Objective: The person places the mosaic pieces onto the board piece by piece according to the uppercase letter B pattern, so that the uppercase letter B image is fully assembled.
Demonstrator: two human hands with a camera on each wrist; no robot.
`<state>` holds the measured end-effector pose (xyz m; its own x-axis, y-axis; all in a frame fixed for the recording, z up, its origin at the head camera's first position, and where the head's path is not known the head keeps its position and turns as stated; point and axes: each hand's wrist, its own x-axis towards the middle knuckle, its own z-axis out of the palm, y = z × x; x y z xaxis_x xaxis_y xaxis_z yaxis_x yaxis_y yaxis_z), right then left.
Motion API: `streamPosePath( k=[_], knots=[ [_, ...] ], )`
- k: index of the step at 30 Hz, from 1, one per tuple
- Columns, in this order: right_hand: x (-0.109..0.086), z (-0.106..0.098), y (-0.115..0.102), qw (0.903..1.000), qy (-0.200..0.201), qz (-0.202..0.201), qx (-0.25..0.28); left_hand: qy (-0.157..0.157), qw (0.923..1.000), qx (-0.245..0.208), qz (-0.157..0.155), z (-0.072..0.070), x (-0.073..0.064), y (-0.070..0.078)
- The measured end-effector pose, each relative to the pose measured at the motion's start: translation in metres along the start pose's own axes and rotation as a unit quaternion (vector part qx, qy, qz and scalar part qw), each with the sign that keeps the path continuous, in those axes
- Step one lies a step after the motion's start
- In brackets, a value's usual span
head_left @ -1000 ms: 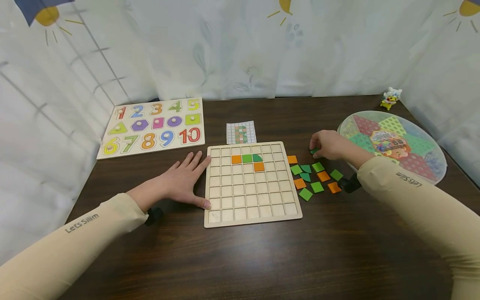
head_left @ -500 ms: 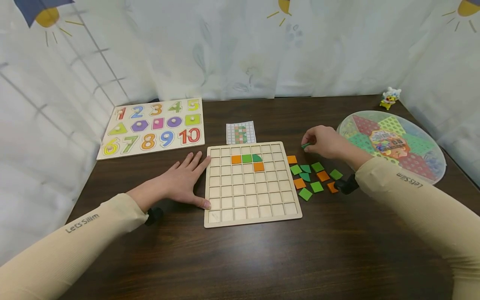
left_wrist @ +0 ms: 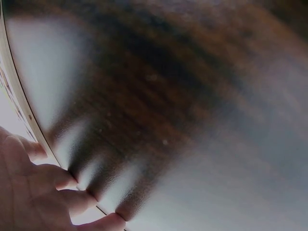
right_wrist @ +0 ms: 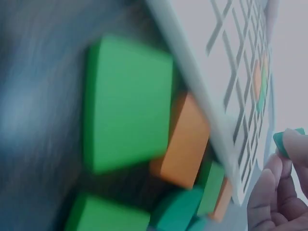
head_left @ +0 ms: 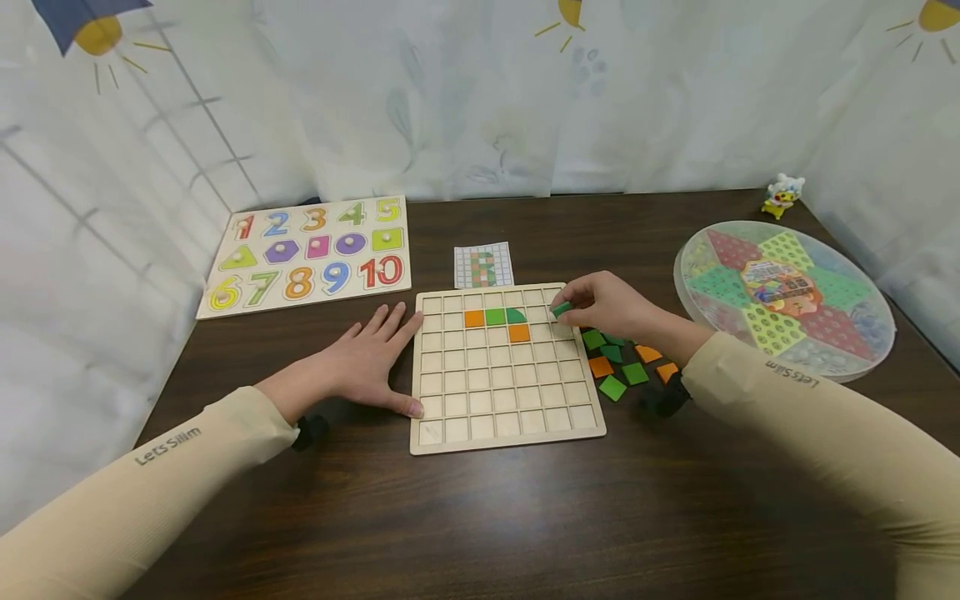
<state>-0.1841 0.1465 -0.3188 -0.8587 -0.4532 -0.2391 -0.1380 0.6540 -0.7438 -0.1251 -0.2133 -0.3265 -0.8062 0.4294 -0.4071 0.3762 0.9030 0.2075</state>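
Note:
A wooden grid board (head_left: 495, 380) lies on the dark table. Near its top row sit an orange square tile (head_left: 474, 318), a light green square tile (head_left: 496, 317) and a dark green rounded tile (head_left: 516, 315), with another orange square tile (head_left: 519, 333) below. My left hand (head_left: 367, 358) rests with spread fingers against the board's left edge. Over the board's upper right part, my right hand (head_left: 611, 307) pinches a dark green tile (head_left: 561, 309) between thumb and fingers; the right wrist view also shows this green tile (right_wrist: 281, 143). Its full outline is hidden by the fingers.
Several loose tiles (head_left: 635, 373) lie right of the board, partly under the right arm. A small pattern card (head_left: 483, 265) lies behind the board. A number puzzle (head_left: 307, 254) is at the back left, a round game board (head_left: 783, 292) at the right, a toy figurine (head_left: 782, 197) behind it.
My right hand has carried the dark green tile leftward from beside the loose tiles to above the board's right part. The left hand has stayed in place.

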Motion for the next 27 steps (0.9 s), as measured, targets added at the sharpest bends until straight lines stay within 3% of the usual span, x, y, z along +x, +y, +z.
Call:
streamPosePath(
  k=[8,16,20,27],
  knots=[
    [0.0,0.015,-0.012,0.9986,-0.012,0.016,0.05,0.002,1.0,0.001,0.0,0.0,0.001,0.0],
    [-0.001,0.031,-0.019,0.9966,-0.034,0.002,0.075,0.004,1.0,0.0,0.003,0.002,0.001,-0.002],
    [-0.001,0.037,-0.021,0.9929,-0.043,0.024,0.109,0.005,1.0,0.0,0.005,0.003,0.001,-0.002],
    [-0.004,0.043,-0.026,0.9969,-0.034,0.032,0.063,0.005,1.0,-0.004,0.004,0.002,0.0,-0.002]
  ],
)
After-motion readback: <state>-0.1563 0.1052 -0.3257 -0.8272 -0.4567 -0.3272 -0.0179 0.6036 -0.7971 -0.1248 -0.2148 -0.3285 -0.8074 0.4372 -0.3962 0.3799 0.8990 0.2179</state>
